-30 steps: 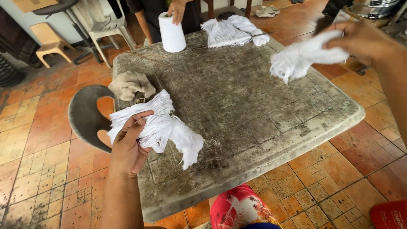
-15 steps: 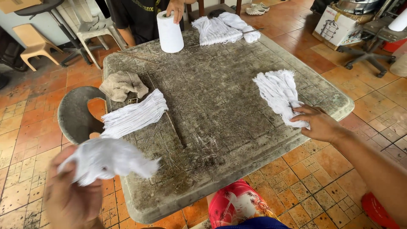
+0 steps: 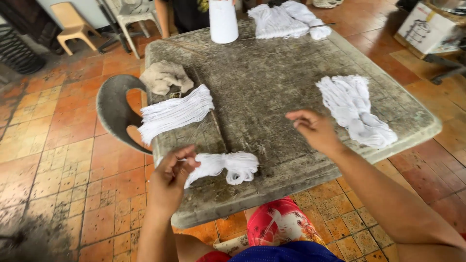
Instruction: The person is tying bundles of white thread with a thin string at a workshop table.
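Observation:
My left hand [image 3: 171, 177] grips one end of a white bundle of string [image 3: 228, 166] that lies at the near edge of the weathered stone table [image 3: 262, 77]. My right hand [image 3: 313, 128] hovers over the table's near right part with fingers loosely curled, holding nothing. To its right lies a second white string bundle [image 3: 357, 109], apart from the hand. A flat, straight hank of white string [image 3: 174, 114] rests on the table's left side.
A beige cloth [image 3: 165, 76] lies at the table's left edge above a grey plastic chair [image 3: 114, 109]. At the far edge stand a white roll [image 3: 223, 20] and another white string heap [image 3: 284, 19], with a person behind. A cardboard box [image 3: 427, 29] sits far right.
My left hand brought its white bundle from off the table's left corner onto the near edge. My right hand let go of the right bundle and moved left toward the middle.

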